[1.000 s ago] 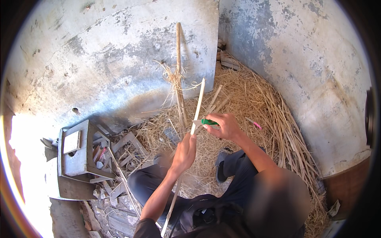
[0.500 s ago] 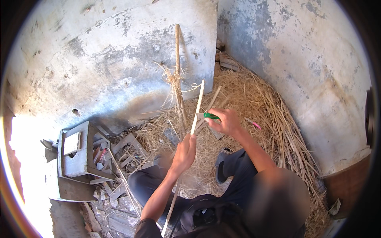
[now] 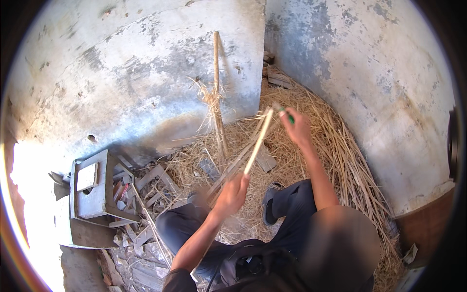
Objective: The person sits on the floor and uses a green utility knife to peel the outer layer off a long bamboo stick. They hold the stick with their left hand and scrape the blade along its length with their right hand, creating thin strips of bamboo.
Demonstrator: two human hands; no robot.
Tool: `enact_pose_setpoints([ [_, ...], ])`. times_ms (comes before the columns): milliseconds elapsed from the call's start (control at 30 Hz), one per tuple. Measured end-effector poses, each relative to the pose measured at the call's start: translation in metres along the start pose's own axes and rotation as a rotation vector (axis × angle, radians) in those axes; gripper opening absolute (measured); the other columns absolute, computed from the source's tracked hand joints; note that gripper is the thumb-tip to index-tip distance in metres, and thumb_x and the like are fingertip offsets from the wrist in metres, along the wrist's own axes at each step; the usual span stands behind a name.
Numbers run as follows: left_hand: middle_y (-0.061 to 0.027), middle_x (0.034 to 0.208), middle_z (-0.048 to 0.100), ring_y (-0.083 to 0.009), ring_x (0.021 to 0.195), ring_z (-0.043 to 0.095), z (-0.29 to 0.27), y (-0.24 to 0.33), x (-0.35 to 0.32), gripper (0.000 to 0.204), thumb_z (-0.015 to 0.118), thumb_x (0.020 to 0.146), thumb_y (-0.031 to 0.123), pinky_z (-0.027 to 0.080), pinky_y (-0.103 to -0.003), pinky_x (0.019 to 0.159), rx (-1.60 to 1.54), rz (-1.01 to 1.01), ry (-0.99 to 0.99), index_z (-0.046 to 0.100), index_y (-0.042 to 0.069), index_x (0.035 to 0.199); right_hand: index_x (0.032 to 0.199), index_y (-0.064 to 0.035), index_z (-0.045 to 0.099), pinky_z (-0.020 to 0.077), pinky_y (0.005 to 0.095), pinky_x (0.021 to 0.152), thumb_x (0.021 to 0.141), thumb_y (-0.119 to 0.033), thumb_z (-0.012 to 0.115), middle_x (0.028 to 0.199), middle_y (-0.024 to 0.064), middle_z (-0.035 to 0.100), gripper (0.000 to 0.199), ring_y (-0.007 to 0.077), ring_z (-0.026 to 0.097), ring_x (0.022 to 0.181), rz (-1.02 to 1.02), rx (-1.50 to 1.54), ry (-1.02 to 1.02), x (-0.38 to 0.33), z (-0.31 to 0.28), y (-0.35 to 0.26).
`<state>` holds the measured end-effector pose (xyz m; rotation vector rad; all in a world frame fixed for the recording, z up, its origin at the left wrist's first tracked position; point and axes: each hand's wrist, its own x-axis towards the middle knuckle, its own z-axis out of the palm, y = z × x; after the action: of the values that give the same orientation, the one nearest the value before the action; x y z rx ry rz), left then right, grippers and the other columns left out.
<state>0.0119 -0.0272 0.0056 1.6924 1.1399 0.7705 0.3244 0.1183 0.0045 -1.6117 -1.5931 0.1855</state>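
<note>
the scuffed wall (image 3: 146, 58) is the biggest thing before us, with the straw pile (image 3: 335, 146) spread below it; loose stalks, we judge, could slide underfoot and jolt both arms. the pole (image 3: 216, 58) stands upright against that wall, and we see nothing fixing its top, so a knock could bring it down. the pale strip (image 3: 258, 143) slants up and rightward over the straw, out of the left hand (image 3: 232, 194), whose fingers are wrapped round it. its far end has no support, so we think a hard push could bend it or twist it loose. the right hand (image 3: 297, 126) has its fingers curled round a green-handled blade (image 3: 290, 118), just beside the strip's upper end. if that edge skidded, or a stroke ran too far down, we could see the left fingers cut.

as for what we cannot make out: a blurred patch covers the lower right, taking in the upper right arm. the strip's lower part is lost behind the left hand and forearm, so we cannot say where it ends. the blade's metal is smeared, and we cannot tell whether it touches the strip or which way its edge faces.
</note>
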Motion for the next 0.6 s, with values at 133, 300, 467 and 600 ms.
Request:
enact_pose_setpoints([
  [133, -0.0258, 0.071, 0.059, -0.0460, 0.068, 0.061, 0.001, -0.007, -0.006, 0.038, 0.045, 0.115, 0.031, 0.044, -0.054, 0.066, 0.042, -0.010, -0.004, 0.056, -0.001, 0.099, 0.109, -0.0114, 0.075, 0.0323, 0.0325, 0.048, 0.107, -0.051, 0.056, 0.068, -0.0051, 0.055, 0.044, 0.0082, 0.039, 0.052, 0.171, 0.010, 0.270, 0.004, -0.030, 0.016],
  [300, -0.0173, 0.071, 0.062, -0.0345, 0.066, 0.066, -0.009, -0.015, 0.012, 0.036, 0.049, 0.114, 0.036, 0.051, -0.048, 0.066, -0.002, 0.025, 0.073, 0.056, 0.002, 0.103, 0.123, -0.0085, 0.072, 0.0375, 0.0290, 0.056, 0.106, -0.053, 0.057, 0.075, -0.0023, 0.060, 0.050, 0.0108, 0.049, 0.060, 0.110, 0.123, 0.013, -0.018, -0.016, -0.001],
  [467, -0.0122, 0.078, 0.063, -0.0236, 0.072, 0.064, -0.016, -0.013, 0.013, 0.035, 0.052, 0.113, 0.035, 0.051, -0.041, 0.069, -0.041, -0.004, 0.014, 0.055, 0.002, 0.104, 0.124, -0.0081, 0.070, 0.0366, 0.0266, 0.053, 0.108, -0.043, 0.061, 0.076, -0.0020, 0.064, 0.039, 0.0065, 0.045, 0.057, 0.081, 0.705, -0.426, -0.033, -0.004, -0.051],
  [600, -0.0099, 0.076, 0.059, -0.0206, 0.073, 0.061, -0.012, -0.006, 0.012, 0.034, 0.053, 0.113, 0.034, 0.049, -0.040, 0.069, -0.043, -0.035, -0.071, 0.055, 0.002, 0.104, 0.113, -0.0047, 0.070, 0.0333, 0.0231, 0.050, 0.107, -0.040, 0.064, 0.080, -0.0006, 0.070, 0.037, 0.0021, 0.043, 0.056, 0.156, 0.724, -0.568, -0.043, 0.003, -0.073],
])
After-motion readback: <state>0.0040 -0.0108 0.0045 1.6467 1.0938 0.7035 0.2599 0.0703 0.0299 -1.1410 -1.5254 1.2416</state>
